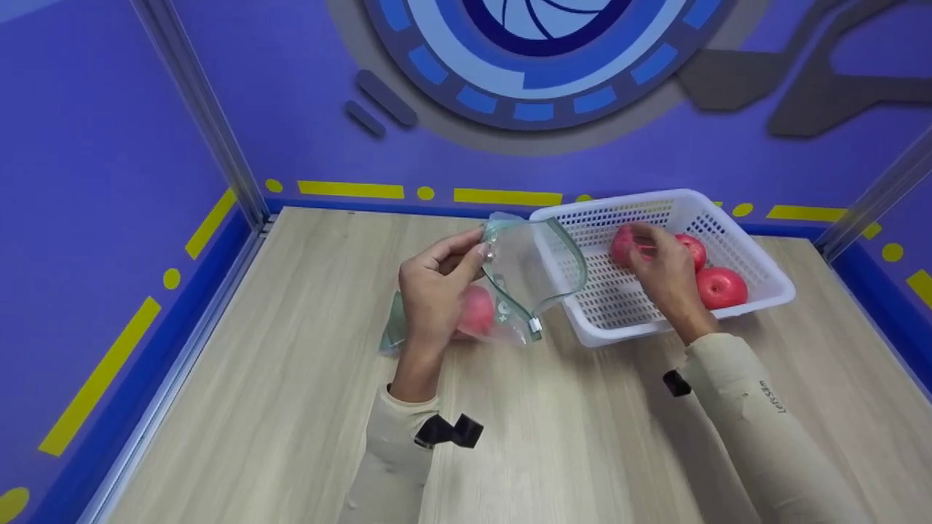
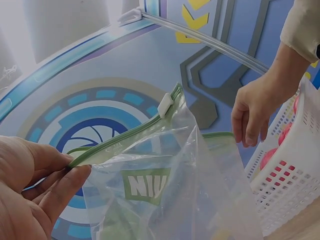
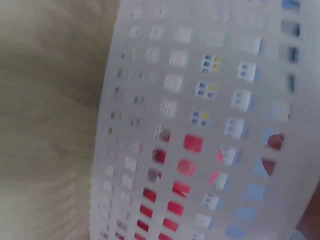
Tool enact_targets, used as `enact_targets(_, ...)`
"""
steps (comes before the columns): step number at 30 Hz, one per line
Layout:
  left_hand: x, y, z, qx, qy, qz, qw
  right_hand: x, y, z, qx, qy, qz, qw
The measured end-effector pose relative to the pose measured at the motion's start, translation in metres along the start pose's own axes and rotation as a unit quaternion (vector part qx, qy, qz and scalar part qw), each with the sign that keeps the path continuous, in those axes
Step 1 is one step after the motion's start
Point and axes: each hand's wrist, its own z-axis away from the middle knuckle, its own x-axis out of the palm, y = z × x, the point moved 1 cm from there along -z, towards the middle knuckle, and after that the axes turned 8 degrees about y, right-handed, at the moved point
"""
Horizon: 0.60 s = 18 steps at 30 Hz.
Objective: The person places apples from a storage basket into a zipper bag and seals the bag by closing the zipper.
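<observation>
My left hand [image 1: 433, 291] pinches the green-edged mouth of a clear slider zip bag [image 2: 145, 200] between thumb and fingers; the mouth gapes toward the basket. The white slider sits at the far end of the strip. Beneath that hand, a red apple [image 1: 477, 311] shows through clear plastic, partly hidden, with a green bag edge [image 1: 393, 324] beside it. Over the white basket, my right hand [image 1: 666, 276] reaches down, fingers bent loosely at a red apple [image 1: 622, 246]. In the left wrist view its fingers hang down with nothing between them. Two more apples [image 1: 721, 288] lie nearby.
The white perforated basket [image 1: 764, 280] stands at the back right of the wooden table [image 1: 306, 378]. Its slotted wall [image 3: 170, 90] fills much of the right wrist view. Blue printed panels [image 1: 291, 87] with metal posts [image 1: 211, 124] enclose the table's back and sides.
</observation>
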Motion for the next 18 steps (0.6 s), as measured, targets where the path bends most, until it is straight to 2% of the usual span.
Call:
enact_targets(7, -0.001, -0.001, 0.001, 0.005, -0.002, -0.013, 0.9999, 0.001, 0.015, -0.010, 0.024, -0.037, 0.052, 0.998)
enact_targets(14, -0.001, -0.001, 0.000, -0.004, 0.000, -0.007, 1.0000, 0.006, 0.023, -0.021, 0.070, -0.095, 0.094, 0.989)
enact_targets(18, -0.001, -0.001, 0.000, -0.008, 0.001, -0.006, 0.9999, 0.008, 0.031, -0.027, 0.089, -0.113, 0.100, 0.985)
